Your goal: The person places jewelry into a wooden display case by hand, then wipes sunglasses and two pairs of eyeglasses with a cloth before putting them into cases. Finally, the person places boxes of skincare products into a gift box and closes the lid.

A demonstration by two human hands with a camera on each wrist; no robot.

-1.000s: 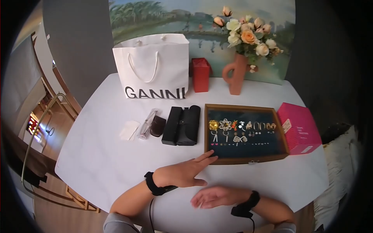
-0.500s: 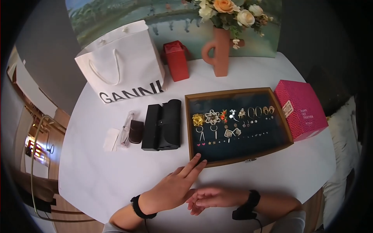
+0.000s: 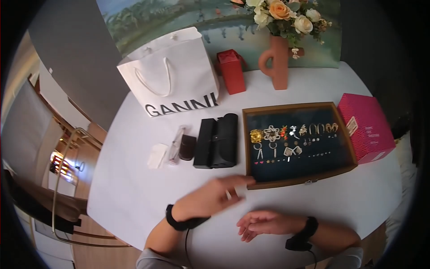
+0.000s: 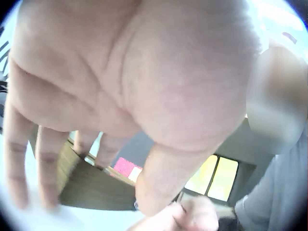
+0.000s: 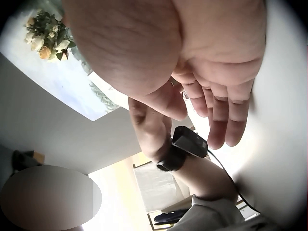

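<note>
A shallow wooden case [image 3: 302,183] with a dark lining holds rows of earrings and brooches. My left hand [image 3: 210,197] is at the case's front left corner, slightly blurred, its fingers extended; whether a fingertip touches the frame I cannot tell. In the left wrist view the left palm [image 4: 130,72] is bare and the fingers hang loosely apart. My right hand [image 3: 271,224] lies in front of the case, palm partly turned up, fingers loosely bent around nothing. The right wrist view shows the right hand [image 5: 192,62] with relaxed fingers and nothing in it.
Left of the case are a black glasses case [image 3: 225,141], a brown pouch [image 3: 187,148], a clear slim item [image 3: 176,145] and white cards [image 3: 157,155]. A pink box [image 3: 367,130] adjoins the right side. Behind stand a white bag [image 3: 179,76], red box [image 3: 232,74] and vase [image 3: 280,62].
The head view has shifted and tilted. My left hand has lost its two-finger rest on the case's corner and its fingers have moved. My right hand now lies apart from the left.
</note>
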